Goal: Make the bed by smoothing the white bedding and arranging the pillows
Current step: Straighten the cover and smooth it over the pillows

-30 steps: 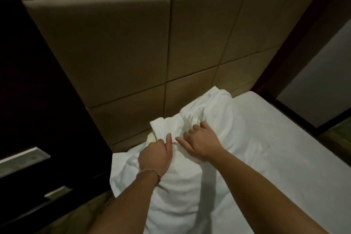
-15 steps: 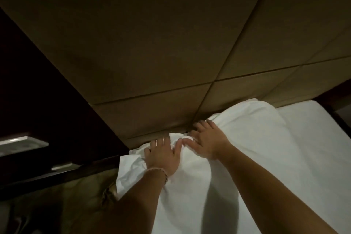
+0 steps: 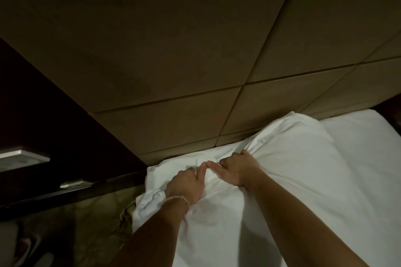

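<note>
Forearms, two, entering from the near edge and converging on the pillow.

Left hand (image 3: 185, 185): knuckles up, fingers curled into the white cloth at the near-left corner of the pillow (image 3: 288, 158), index finger stretched forward. A cord bracelet (image 3: 176, 199) sits at the wrist.

Right hand (image 3: 236, 168): just right of the left hand, forefingers touching at the tips; remaining fingers bent and bunching a fold of pillowcase. Whether either hand grips the filling or only the cover cannot be told.

Pillow: white, lying flat on the bed, its far edge touching the headboard (image 3: 173, 50); its left end is loose and wrinkled and overhangs the mattress side.

Bedding (image 3: 358, 136): white sheet, smooth to the right of the pillow, running up to the headboard.

Headboard: padded tan panels, directly behind the pillow.

Bedside unit (image 3: 54, 115): dark wood, left of the pillow, with a pale fitting on it. Floor left of and below the pillow is dim, details unclear.

Hazards, judged:
- Slack cover at the left end may stay creased if the hands pull only at the middle; the gathered folds would then set in.
- A pull toward the left could drag the overhanging end off the mattress, into the gap beside the bedside unit.
- Pressing hard against the headboard may fold the far edge under and leave the pillow lopsided.
- Dragging the pillow could ruck the smooth sheet beneath it.
</note>
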